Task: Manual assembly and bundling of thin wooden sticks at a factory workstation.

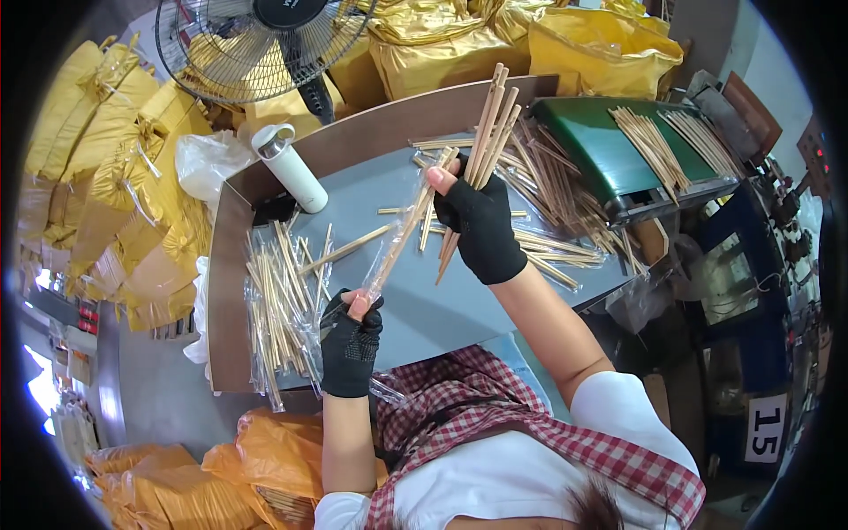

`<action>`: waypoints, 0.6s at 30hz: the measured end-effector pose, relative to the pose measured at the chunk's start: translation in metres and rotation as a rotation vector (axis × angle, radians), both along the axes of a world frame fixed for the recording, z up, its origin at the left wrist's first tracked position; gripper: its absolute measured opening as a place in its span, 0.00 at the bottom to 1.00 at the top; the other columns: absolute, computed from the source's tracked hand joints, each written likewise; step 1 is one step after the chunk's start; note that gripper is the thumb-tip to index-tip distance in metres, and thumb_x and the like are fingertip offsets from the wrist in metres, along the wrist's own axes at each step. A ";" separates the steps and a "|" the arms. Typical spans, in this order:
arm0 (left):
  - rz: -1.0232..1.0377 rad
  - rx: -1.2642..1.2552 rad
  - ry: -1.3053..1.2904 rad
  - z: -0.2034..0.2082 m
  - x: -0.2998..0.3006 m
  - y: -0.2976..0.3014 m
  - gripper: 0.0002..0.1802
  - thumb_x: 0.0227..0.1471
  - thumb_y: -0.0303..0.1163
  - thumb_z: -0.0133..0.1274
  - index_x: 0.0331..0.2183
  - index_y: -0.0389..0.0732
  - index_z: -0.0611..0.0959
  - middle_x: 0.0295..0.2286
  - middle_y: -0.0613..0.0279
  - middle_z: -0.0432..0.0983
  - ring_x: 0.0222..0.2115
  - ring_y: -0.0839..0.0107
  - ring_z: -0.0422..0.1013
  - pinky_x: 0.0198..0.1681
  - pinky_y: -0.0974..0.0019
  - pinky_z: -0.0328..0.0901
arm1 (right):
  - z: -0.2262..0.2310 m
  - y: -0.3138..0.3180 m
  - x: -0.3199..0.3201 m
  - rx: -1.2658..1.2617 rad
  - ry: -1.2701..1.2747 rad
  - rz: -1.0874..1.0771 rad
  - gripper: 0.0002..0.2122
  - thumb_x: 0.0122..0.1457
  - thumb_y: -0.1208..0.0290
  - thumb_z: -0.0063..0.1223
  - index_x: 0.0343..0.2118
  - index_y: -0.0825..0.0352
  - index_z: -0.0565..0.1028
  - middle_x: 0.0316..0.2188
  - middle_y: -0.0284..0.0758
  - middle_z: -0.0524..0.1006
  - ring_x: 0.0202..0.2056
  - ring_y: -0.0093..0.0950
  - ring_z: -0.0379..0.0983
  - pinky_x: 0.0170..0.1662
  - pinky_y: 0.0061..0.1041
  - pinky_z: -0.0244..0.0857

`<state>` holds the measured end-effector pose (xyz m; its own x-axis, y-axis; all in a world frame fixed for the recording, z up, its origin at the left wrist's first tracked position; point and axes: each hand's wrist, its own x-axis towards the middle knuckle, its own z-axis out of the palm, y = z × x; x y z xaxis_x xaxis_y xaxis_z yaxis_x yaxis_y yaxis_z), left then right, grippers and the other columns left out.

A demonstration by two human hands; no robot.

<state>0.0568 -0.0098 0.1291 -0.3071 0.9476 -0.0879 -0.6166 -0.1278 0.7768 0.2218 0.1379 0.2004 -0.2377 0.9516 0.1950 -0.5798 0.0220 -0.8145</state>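
My left hand, in a black fingerless glove, is closed on the lower end of a clear plastic sleeve with wooden chopsticks inside. The sleeve slants up to my right hand, gloved the same way, whose thumb presses at the chopsticks' upper ends. That hand also grips a fanned bundle of loose chopsticks, which stick out above and below the fist. Beside my left hand lies a heap of sleeved chopsticks. Behind and right of my right hand, more chopsticks are spread about.
The grey tabletop has a raised brown rim. A white bottle stands at its back left, near a fan. A green conveyor carrying chopsticks adjoins at right. Yellow sacks line the back; orange bags lie lower left.
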 end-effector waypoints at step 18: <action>-0.049 -0.071 -0.033 -0.020 0.001 -0.021 0.06 0.57 0.28 0.51 0.29 0.39 0.73 0.19 0.71 0.61 0.20 0.80 0.59 0.21 0.78 0.53 | -0.017 -0.024 0.006 0.023 -0.121 0.195 0.15 0.59 0.60 0.53 0.39 0.70 0.77 0.16 0.27 0.67 0.17 0.16 0.61 0.20 0.18 0.52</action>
<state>0.0579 -0.0308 0.1089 -0.2563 0.9525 -0.1647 -0.6462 -0.0421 0.7620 0.2273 0.1140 0.1836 -0.4397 0.8810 0.1746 -0.4726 -0.0616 -0.8791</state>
